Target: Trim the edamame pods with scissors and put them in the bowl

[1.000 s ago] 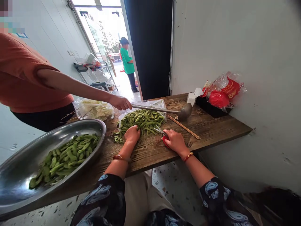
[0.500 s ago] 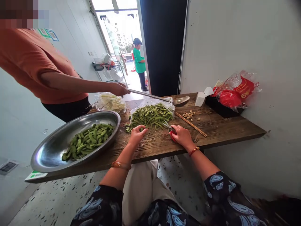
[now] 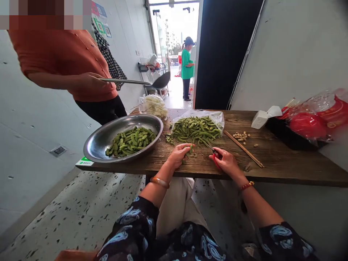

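My left hand (image 3: 179, 155) is closed on a green edamame pod (image 3: 191, 149), pinched between thumb and fingers above the table's near edge. In my right hand (image 3: 225, 161) is a pair of scissors (image 3: 216, 161) with red handles, its blades pointing up and left toward the pods. Just beyond both hands, a heap of edamame pods (image 3: 197, 128) lies on a white plastic bag (image 3: 218, 116). To the left stands a wide steel basin (image 3: 95, 145) with more trimmed-looking pods (image 3: 132, 141) in it. Small green scraps (image 3: 169, 138) lie between basin and heap.
A co-worker in an orange top (image 3: 67, 65) stands at the left holding a long-handled ladle (image 3: 161, 80). Chopsticks (image 3: 244, 149), peanuts (image 3: 240, 136), a white box (image 3: 259, 119) and a black tray (image 3: 285, 134) with red packets are on the wooden table (image 3: 288, 163) at right.
My view has swung left. The co-worker has drawn the ladle back from over the table toward their body. My left hand still holds a pod, my right the scissors.
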Motion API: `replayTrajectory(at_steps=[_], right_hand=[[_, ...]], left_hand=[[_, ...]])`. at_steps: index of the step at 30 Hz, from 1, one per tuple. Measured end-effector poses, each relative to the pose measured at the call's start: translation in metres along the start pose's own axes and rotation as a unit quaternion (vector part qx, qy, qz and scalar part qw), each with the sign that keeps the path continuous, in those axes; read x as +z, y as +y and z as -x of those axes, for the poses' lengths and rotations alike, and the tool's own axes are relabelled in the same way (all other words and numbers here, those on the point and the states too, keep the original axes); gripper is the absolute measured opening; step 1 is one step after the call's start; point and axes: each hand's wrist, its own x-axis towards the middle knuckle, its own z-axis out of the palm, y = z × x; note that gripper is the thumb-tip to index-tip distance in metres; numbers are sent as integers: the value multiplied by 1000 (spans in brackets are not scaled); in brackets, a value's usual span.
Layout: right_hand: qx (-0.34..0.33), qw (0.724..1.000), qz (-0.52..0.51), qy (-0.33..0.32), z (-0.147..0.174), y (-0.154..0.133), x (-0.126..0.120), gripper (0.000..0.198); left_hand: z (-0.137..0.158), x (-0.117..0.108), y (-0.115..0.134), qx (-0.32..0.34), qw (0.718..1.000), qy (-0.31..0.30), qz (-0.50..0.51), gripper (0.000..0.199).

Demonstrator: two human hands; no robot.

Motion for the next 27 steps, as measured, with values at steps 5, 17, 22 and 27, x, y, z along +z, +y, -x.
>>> replayTrajectory(at_steps=[5, 17, 22, 27], right_hand=[[-7, 1000, -23, -19, -5, -11, 4, 47], [-21, 997, -38, -64, -23, -13, 6, 47], [-7, 996, -72, -54, -54, -17, 17, 49], [-4, 994, -98, -46, -90, -17, 33, 50]], left_hand=[[-1, -2, 1, -13, 998, 26, 54, 39], [-20, -19, 34, 11, 998, 20, 54, 40], [-36, -20, 41, 16, 997, 44, 54, 44], [-62, -18, 46, 9, 1000, 15, 22, 44]])
